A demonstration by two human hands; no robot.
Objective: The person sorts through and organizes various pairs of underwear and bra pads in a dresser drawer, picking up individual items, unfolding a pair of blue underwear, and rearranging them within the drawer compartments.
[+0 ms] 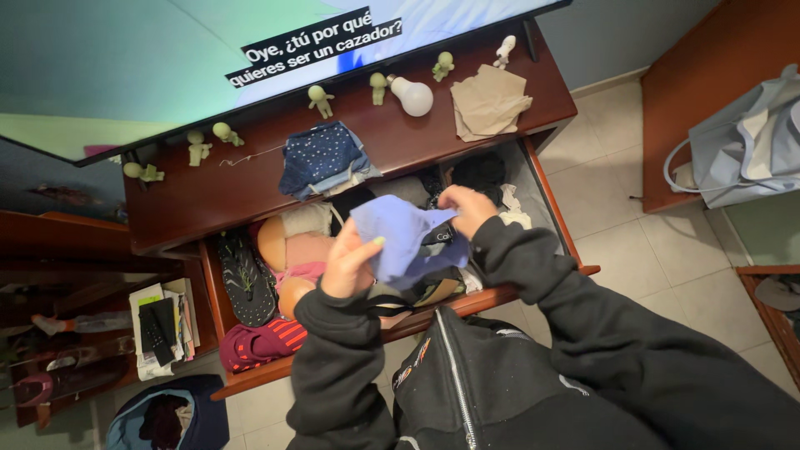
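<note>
- A person in a black zip-up top stands over an open wooden drawer [533, 292] and holds a small lilac-blue garment [400, 237] in the air above it, both hands at work on the cloth.
- The left hand [348, 265] grips the garment's lower left edge, thumb over the front and fingers curled behind, clamped on the fabric.
- The right hand [468, 208] pinches the upper right corner, fingers bent together over the cloth, with a darker band of the garment hanging just beneath it.
- The garment hangs between the hands, loosely bunched and not yet flat; it touches nothing in the drawer.
- Beneath it the drawer is crowded: a patterned black sandal [246, 279] at the left, pink and cream items beside it, a red striped piece [262, 343] at the front corner, dark clothing at the back right.
- On the cabinet top [200, 200] lie a folded blue dotted garment [321, 158], a beige cloth [490, 102], a white light bulb [414, 97] and a row of pale green figurines [319, 100] along the foot of a television [125, 58].
- Judged from the slack in the cloth, a clean fold would call for drawing the hands apart until the fabric is taut, matching the edges before bringing them together, and keeping the piece clear of the clutter below so nothing snags.
- The loose dark band looks the likeliest part to slip out of line; tucking it in first would probably help.
</note>
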